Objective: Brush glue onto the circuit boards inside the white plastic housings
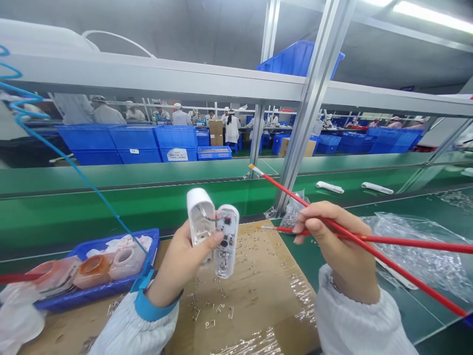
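Note:
My left hand [185, 261] is closed round an opened white plastic device housing [230, 256], its two halves side by side. Dark parts and wires show inside it, and my thumb presses on the inner face. A blue band circles that wrist. Two thin red-handled paintbrushes [283, 188] are gripped in my right hand [334, 241]; their tips point left, one higher than the other. The brush tips are apart from the housing. Below both hands, a brown cardboard sheet [254, 301] carries many small bent metal pieces [210, 324].
On the left, a blue tray [153, 246] holds tape rolls and wrappings. A clear bag of metal pieces [410, 246] lies at right. Two white housing parts [330, 187] rest beyond, near a metal post [308, 108]. A coiled blue hose [74, 167] hangs at left; people work in the background.

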The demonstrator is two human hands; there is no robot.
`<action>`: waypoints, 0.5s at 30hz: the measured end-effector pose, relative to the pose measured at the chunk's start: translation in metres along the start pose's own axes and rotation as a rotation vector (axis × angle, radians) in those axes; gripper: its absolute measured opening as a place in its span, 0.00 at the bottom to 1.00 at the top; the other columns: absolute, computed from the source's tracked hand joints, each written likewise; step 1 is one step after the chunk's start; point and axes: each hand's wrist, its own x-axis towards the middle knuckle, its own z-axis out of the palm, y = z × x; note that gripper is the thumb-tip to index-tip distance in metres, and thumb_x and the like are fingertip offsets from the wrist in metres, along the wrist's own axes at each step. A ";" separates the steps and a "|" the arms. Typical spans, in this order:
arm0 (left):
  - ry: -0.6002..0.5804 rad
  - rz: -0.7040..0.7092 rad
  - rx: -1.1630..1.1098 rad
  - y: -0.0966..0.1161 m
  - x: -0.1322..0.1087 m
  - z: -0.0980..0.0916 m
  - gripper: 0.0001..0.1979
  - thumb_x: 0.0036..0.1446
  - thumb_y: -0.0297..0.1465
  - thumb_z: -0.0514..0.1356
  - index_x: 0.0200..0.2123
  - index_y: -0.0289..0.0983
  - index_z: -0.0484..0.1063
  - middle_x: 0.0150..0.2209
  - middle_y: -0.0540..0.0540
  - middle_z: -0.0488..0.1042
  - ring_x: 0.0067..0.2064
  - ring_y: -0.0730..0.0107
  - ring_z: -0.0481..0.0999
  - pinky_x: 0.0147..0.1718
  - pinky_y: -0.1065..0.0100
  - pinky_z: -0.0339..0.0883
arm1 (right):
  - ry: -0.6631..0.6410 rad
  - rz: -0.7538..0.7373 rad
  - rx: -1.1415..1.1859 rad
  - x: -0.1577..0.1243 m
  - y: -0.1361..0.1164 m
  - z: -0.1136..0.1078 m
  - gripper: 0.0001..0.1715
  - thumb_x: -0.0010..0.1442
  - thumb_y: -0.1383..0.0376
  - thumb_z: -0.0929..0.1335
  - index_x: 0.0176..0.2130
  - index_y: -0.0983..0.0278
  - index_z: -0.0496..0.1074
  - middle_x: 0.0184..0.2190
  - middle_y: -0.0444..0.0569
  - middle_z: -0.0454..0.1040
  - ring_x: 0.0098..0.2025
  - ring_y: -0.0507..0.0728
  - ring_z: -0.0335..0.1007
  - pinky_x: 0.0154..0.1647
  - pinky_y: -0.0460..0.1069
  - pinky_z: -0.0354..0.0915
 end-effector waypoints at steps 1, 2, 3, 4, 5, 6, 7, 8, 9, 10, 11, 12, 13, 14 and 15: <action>-0.078 -0.013 -0.024 0.002 -0.003 0.002 0.21 0.46 0.39 0.69 0.44 0.38 0.75 0.41 0.42 0.79 0.40 0.59 0.78 0.39 0.63 0.71 | -0.032 -0.006 0.014 0.000 0.000 0.002 0.06 0.61 0.65 0.68 0.40 0.60 0.75 0.29 0.45 0.76 0.27 0.52 0.75 0.26 0.46 0.74; -0.150 -0.024 -0.047 0.003 -0.006 0.005 0.21 0.46 0.38 0.69 0.43 0.38 0.75 0.40 0.42 0.79 0.40 0.59 0.78 0.39 0.63 0.71 | -0.074 -0.008 0.038 0.001 0.000 0.005 0.08 0.63 0.63 0.67 0.42 0.60 0.75 0.32 0.46 0.77 0.30 0.52 0.76 0.27 0.47 0.75; -0.210 -0.034 -0.066 0.005 -0.009 0.008 0.20 0.46 0.38 0.69 0.43 0.38 0.75 0.39 0.42 0.79 0.39 0.60 0.78 0.39 0.62 0.71 | -0.120 -0.002 0.059 0.001 0.000 0.008 0.11 0.64 0.60 0.66 0.44 0.59 0.75 0.36 0.48 0.78 0.33 0.53 0.76 0.29 0.48 0.76; -0.248 -0.043 -0.075 0.006 -0.011 0.010 0.19 0.47 0.38 0.69 0.43 0.38 0.75 0.38 0.43 0.79 0.39 0.60 0.78 0.39 0.62 0.71 | -0.163 0.010 0.066 0.001 0.000 0.011 0.15 0.64 0.56 0.64 0.45 0.59 0.75 0.39 0.49 0.77 0.35 0.54 0.76 0.31 0.49 0.76; -0.260 -0.051 -0.075 0.007 -0.013 0.012 0.18 0.47 0.38 0.68 0.42 0.38 0.75 0.37 0.43 0.79 0.38 0.61 0.78 0.38 0.63 0.71 | -0.186 0.023 0.056 0.001 -0.001 0.014 0.19 0.64 0.52 0.63 0.45 0.59 0.75 0.40 0.50 0.77 0.36 0.54 0.76 0.33 0.50 0.76; -0.247 -0.057 -0.070 0.007 -0.013 0.013 0.17 0.48 0.38 0.68 0.41 0.38 0.75 0.37 0.44 0.79 0.38 0.62 0.77 0.38 0.63 0.70 | -0.180 0.031 0.037 0.001 -0.001 0.017 0.22 0.63 0.49 0.62 0.44 0.60 0.75 0.40 0.50 0.77 0.36 0.54 0.75 0.33 0.50 0.75; -0.213 -0.060 -0.063 0.006 -0.013 0.012 0.17 0.47 0.39 0.68 0.40 0.38 0.75 0.37 0.44 0.79 0.38 0.62 0.77 0.38 0.64 0.70 | -0.152 0.030 0.022 0.000 -0.001 0.019 0.24 0.62 0.48 0.62 0.43 0.60 0.76 0.38 0.50 0.77 0.35 0.54 0.74 0.33 0.49 0.74; -0.169 -0.061 -0.057 0.004 -0.012 0.011 0.18 0.47 0.40 0.68 0.41 0.38 0.75 0.38 0.44 0.79 0.39 0.62 0.77 0.38 0.64 0.69 | -0.108 0.018 0.018 -0.001 0.000 0.021 0.24 0.62 0.47 0.62 0.43 0.60 0.76 0.35 0.50 0.77 0.34 0.53 0.74 0.31 0.49 0.73; -0.126 -0.062 -0.055 0.002 -0.010 0.010 0.19 0.47 0.40 0.68 0.42 0.38 0.75 0.39 0.44 0.78 0.40 0.62 0.77 0.39 0.64 0.69 | -0.055 -0.003 0.026 -0.002 0.001 0.023 0.22 0.62 0.49 0.63 0.42 0.61 0.75 0.33 0.49 0.77 0.32 0.53 0.73 0.29 0.48 0.72; -0.090 -0.063 -0.059 0.000 -0.008 0.008 0.20 0.48 0.40 0.68 0.43 0.39 0.74 0.40 0.44 0.78 0.41 0.62 0.76 0.40 0.64 0.69 | 0.000 -0.024 0.039 -0.003 0.002 0.024 0.18 0.63 0.52 0.64 0.41 0.61 0.75 0.31 0.48 0.77 0.31 0.52 0.73 0.27 0.47 0.71; -0.067 -0.064 -0.068 -0.003 -0.006 0.006 0.21 0.48 0.41 0.68 0.45 0.39 0.73 0.41 0.44 0.78 0.42 0.61 0.76 0.41 0.64 0.68 | 0.050 -0.046 0.049 -0.005 0.003 0.025 0.13 0.64 0.56 0.65 0.41 0.61 0.74 0.30 0.47 0.77 0.29 0.52 0.73 0.26 0.46 0.70; -0.052 -0.066 -0.076 -0.004 -0.004 0.004 0.22 0.49 0.41 0.67 0.46 0.39 0.73 0.42 0.44 0.77 0.42 0.61 0.76 0.41 0.63 0.68 | 0.088 -0.067 0.054 -0.006 0.005 0.026 0.08 0.63 0.61 0.66 0.41 0.61 0.72 0.30 0.46 0.77 0.28 0.51 0.72 0.25 0.46 0.70; -0.046 -0.068 -0.083 -0.005 -0.003 0.003 0.23 0.49 0.42 0.67 0.46 0.38 0.73 0.42 0.44 0.77 0.42 0.61 0.76 0.40 0.63 0.68 | 0.120 -0.085 0.056 -0.006 0.006 0.027 0.04 0.63 0.64 0.67 0.40 0.61 0.71 0.29 0.44 0.77 0.27 0.50 0.72 0.24 0.45 0.69; -0.044 -0.070 -0.088 -0.006 -0.002 0.002 0.23 0.49 0.42 0.67 0.46 0.38 0.72 0.42 0.44 0.77 0.42 0.61 0.76 0.40 0.63 0.68 | 0.143 -0.099 0.065 -0.006 0.007 0.027 0.04 0.62 0.67 0.67 0.40 0.61 0.69 0.29 0.43 0.76 0.26 0.50 0.72 0.23 0.45 0.68; -0.043 -0.073 -0.092 -0.006 -0.002 0.002 0.23 0.49 0.42 0.67 0.46 0.38 0.72 0.42 0.44 0.77 0.41 0.61 0.76 0.40 0.63 0.68 | 0.154 -0.112 0.083 -0.006 0.007 0.028 0.04 0.62 0.68 0.67 0.40 0.61 0.68 0.28 0.43 0.76 0.24 0.50 0.72 0.22 0.44 0.68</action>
